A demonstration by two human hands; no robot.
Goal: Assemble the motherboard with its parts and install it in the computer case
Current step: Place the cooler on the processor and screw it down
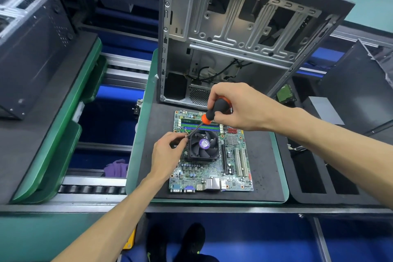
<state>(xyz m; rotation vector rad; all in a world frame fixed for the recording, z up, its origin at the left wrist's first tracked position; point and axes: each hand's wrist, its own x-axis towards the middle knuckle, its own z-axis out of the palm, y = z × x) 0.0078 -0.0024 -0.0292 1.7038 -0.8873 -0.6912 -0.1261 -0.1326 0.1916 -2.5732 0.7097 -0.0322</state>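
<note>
The computer case (234,34) stands open-sided at the back of the dark foam work mat (263,168), its bare metal tray facing the person; nothing is mounted in it, so installation has not begun, and it waits close behind so the board can go straight in later.

The motherboard (210,155) lies flat on the mat just in front of the case, port side toward the person, which keeps it steady and gives a downward reach to every screw point.

The right hand (238,106) is closed around the black-and-orange handle of a screwdriver (214,110), gripping it from above. The shaft slants down and to the left toward the far-left corner of the cooler, a tilt that probably lets the tip reach past the fan frame.

The left hand (168,153) rests at the board's left edge, its fingertips pinched together at that same corner, apparently steadying the screw or the tip; exactly what they pinch is too small to tell.

The CPU cooler fan (203,144) sits on the board's middle, with 1 memory stick (192,121) seated in the slots beyond it. By my reading, the step in hand is fastening the cooler, 1 corner at a time.
</note>
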